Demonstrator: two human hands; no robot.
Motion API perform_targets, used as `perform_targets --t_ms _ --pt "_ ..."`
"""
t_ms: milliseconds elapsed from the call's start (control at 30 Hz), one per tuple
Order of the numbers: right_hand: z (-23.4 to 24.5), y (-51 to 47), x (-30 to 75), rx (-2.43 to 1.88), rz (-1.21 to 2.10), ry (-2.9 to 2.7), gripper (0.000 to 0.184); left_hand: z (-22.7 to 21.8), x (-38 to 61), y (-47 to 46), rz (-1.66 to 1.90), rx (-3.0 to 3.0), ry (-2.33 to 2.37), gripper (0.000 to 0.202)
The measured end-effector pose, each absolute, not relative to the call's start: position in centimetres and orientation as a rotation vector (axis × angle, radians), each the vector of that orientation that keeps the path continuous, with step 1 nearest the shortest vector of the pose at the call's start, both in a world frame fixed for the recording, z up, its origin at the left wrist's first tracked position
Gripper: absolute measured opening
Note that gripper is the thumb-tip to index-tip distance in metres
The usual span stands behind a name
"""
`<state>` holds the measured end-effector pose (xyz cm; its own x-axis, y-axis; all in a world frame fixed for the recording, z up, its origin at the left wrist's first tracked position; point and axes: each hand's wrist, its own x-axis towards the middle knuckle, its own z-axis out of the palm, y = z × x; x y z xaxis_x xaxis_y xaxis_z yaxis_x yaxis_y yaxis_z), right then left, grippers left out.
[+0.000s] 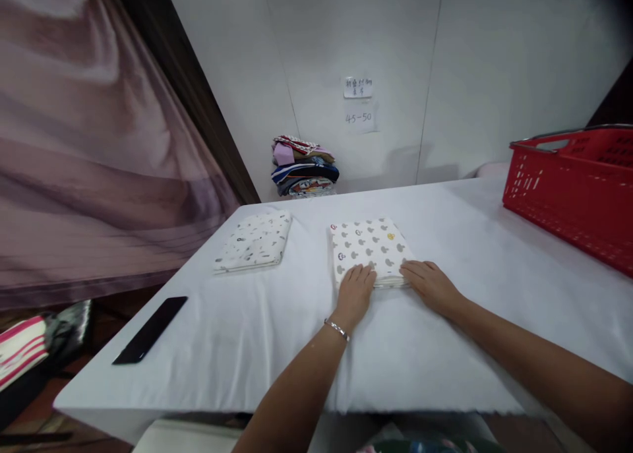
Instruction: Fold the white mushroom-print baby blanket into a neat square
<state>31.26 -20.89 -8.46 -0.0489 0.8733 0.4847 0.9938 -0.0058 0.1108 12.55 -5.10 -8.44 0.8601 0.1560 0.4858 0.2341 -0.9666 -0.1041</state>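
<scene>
A folded white cloth (366, 245) printed with grey mushroom-like shapes lies on the table in front of me. My left hand (356, 291) rests on its near edge toward the left, fingers stretched over the top; a silver bracelet is on that wrist. At the near right corner, my right hand (430, 283) touches the cloth with its fingers extended. Both thumbs are hard to make out. Further left lies a second folded white cloth (256, 241) with small dark prints, apart from both hands.
A black phone-like slab (151, 330) lies near the left edge of the white-covered table (277, 347). On the right stands a red plastic basket (568, 196). Behind the far edge rises a stack of folded fabrics (304, 169) against the wall. A pink curtain (99, 143) hangs at left.
</scene>
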Motion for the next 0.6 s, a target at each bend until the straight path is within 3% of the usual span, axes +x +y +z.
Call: perform_targets --t_ms 267,600 --pt "-8.5 -20.8 31.5 -1.909 -0.65 -1.989 0.035 -8.4 11.8 -4.4 -0.734 -2.799 -0.268 0.043" --pt "-6.3 -20.6 31.5 -1.831 -0.517 -2.067 0.04 -6.6 10.6 -4.2 -0.621 -2.841 -0.363 0.04"
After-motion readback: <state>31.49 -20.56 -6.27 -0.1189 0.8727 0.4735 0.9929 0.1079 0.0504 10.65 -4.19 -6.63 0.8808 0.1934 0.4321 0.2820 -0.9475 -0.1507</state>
